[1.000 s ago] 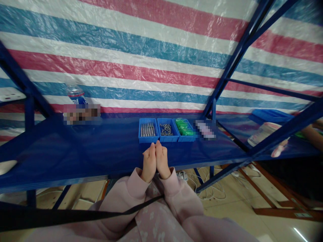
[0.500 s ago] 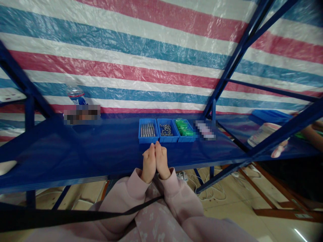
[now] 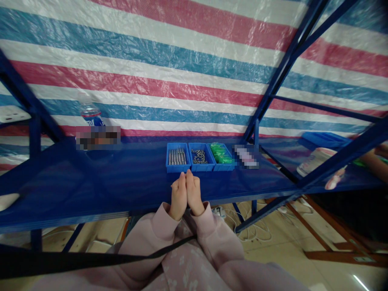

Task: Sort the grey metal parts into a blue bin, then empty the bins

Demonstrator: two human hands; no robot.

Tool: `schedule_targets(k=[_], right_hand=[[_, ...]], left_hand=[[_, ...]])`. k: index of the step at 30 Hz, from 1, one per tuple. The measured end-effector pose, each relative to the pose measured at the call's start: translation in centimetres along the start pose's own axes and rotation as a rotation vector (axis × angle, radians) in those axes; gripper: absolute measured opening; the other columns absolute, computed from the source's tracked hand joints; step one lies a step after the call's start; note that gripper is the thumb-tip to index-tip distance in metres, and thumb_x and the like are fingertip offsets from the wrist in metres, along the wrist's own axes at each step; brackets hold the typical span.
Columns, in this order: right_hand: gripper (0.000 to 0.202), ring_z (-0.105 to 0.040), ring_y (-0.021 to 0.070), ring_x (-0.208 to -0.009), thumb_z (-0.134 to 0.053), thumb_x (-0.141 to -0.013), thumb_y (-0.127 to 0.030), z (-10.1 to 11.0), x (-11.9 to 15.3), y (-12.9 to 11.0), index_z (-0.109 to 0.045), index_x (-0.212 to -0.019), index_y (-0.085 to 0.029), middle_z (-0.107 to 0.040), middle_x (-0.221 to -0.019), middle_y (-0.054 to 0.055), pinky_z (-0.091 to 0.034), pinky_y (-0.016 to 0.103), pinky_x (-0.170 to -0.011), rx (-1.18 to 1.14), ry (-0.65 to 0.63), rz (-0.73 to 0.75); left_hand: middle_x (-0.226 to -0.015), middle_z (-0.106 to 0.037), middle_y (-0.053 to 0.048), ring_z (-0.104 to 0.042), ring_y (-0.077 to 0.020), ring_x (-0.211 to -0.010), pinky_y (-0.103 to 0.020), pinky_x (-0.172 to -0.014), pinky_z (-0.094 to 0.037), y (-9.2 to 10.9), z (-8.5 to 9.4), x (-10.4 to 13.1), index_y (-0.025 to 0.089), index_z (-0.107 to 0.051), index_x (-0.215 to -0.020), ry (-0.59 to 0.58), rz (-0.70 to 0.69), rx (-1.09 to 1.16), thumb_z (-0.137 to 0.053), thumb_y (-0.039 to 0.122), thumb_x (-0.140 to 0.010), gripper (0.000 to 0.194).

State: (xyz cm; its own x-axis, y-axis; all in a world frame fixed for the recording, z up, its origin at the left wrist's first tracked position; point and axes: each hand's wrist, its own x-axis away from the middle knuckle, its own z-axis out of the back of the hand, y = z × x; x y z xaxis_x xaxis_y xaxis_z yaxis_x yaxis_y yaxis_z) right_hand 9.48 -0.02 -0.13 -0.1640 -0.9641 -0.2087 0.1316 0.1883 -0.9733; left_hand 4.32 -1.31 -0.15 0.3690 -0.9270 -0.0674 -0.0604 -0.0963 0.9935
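My left hand (image 3: 179, 197) and my right hand (image 3: 194, 195) rest side by side at the front of the blue table, touching each other. Both are closed with the fingers curled in and the thumbs on top; no object shows in either. Just beyond them stand three small blue bins in a row. The left bin (image 3: 178, 168) holds several silver pen-like metal rods. Small dark metal pieces lie in the middle bin (image 3: 202, 167), and the right bin (image 3: 224, 166) contains bright green plastic parts.
A blurred-out phone-like item (image 3: 247, 157) lies right of the bins. At the back left stands a plastic bottle (image 3: 92, 115) behind another blurred item. Blue metal posts (image 3: 273, 87) frame the table (image 3: 130, 178). Far right, another person's arm (image 3: 376, 161) reaches near a clear jar (image 3: 317, 161).
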Motion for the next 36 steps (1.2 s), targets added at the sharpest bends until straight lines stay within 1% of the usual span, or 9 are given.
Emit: schedule_targets(k=[2, 6, 11, 16, 21, 25, 29, 36], right_hand=[[0.054, -0.059, 0.019, -0.062, -0.039, -0.086, -0.062, 0.0, 0.0, 0.2, -0.061, -0.064, -0.018, -0.062, -0.06, 0.007, -0.048, 0.029, -0.054, 0.001, 0.019, 0.001], [0.053, -0.056, 0.0175, -0.058, -0.036, -0.087, -0.062, 0.0, -0.1, 0.4, -0.054, -0.06, -0.02, -0.06, -0.059, 0.006, -0.046, 0.029, -0.052, 0.01, -0.015, -0.006], [0.051, -0.053, 0.0163, -0.058, -0.037, -0.086, -0.064, 0.0, -0.1, 0.2, -0.051, -0.061, -0.021, -0.057, -0.059, 0.004, -0.045, 0.029, -0.054, 0.049, 0.038, 0.058], [0.05, -0.051, 0.0161, -0.057, -0.036, -0.086, -0.064, 0.0, 0.0, -0.1, -0.049, -0.061, -0.022, -0.055, -0.059, 0.004, -0.043, 0.029, -0.052, 0.048, 0.054, 0.095], [0.052, -0.043, 0.0131, -0.046, -0.033, -0.089, -0.058, 0.0, -0.1, -0.7, -0.039, -0.051, -0.023, -0.049, -0.048, 0.002, -0.033, 0.027, -0.043, -0.009, -0.044, 0.073], [0.052, -0.042, 0.0123, -0.046, -0.036, -0.089, -0.057, -0.1, -0.1, -0.8, -0.039, -0.05, -0.023, -0.049, -0.047, 0.001, -0.031, 0.026, -0.042, -0.038, -0.037, 0.074], [0.053, -0.038, 0.0115, -0.044, -0.037, -0.088, -0.057, -0.2, -0.2, -0.7, -0.036, -0.048, -0.023, -0.046, -0.046, 0.0, -0.028, 0.026, -0.041, -0.064, -0.047, 0.065], [0.053, -0.034, 0.0099, -0.043, -0.038, -0.088, -0.057, -0.2, -0.3, -0.6, -0.034, -0.048, -0.022, -0.041, -0.045, -0.002, -0.026, 0.026, -0.041, -0.082, -0.066, 0.03]], left_hand=[[-0.065, -0.066, -0.008, -0.064, -0.0225, -0.074, -0.031, -0.064, -0.046, 0.0, 0.0, 0.0, 0.016, -0.057, -0.061, 0.001, -0.007, -0.006, -0.048, 0.059, -0.078, 0.047], [-0.064, -0.066, -0.009, -0.064, -0.0222, -0.072, -0.03, -0.061, -0.047, 0.2, 0.0, 0.1, 0.015, -0.061, -0.062, 0.002, -0.021, -0.024, -0.047, 0.057, -0.08, 0.048], [-0.062, -0.067, -0.009, -0.064, -0.0204, -0.064, -0.029, -0.059, -0.047, 0.5, 0.0, 0.1, 0.014, -0.063, -0.06, 0.012, -0.041, -0.052, -0.046, 0.056, -0.082, 0.05], [-0.064, -0.068, -0.009, -0.065, -0.0207, -0.066, -0.029, -0.06, -0.049, 0.5, 0.1, 0.1, 0.014, -0.065, -0.064, -0.016, -0.047, -0.028, -0.046, 0.058, -0.082, 0.052], [-0.063, -0.068, -0.009, -0.066, -0.0205, -0.065, -0.029, -0.06, -0.05, 0.7, 0.1, 0.3, 0.013, -0.065, -0.066, -0.051, -0.028, 0.027, -0.047, 0.06, -0.081, 0.052], [-0.062, -0.068, -0.009, -0.066, -0.0208, -0.064, -0.028, -0.058, -0.049, 0.8, 0.1, 0.2, 0.013, -0.065, -0.064, -0.035, -0.019, 0.036, -0.048, 0.061, -0.08, 0.052], [-0.062, -0.068, -0.009, -0.066, -0.021, -0.065, -0.028, -0.058, -0.05, 0.7, 0.0, 0.2, 0.014, -0.065, -0.064, -0.017, -0.034, 0.026, -0.048, 0.061, -0.08, 0.052], [-0.059, -0.066, -0.007, -0.064, -0.0193, -0.062, -0.028, -0.057, -0.048, 0.5, 0.0, 0.2, 0.015, -0.063, -0.062, -0.017, -0.018, -0.014, -0.045, 0.062, -0.081, 0.054]])
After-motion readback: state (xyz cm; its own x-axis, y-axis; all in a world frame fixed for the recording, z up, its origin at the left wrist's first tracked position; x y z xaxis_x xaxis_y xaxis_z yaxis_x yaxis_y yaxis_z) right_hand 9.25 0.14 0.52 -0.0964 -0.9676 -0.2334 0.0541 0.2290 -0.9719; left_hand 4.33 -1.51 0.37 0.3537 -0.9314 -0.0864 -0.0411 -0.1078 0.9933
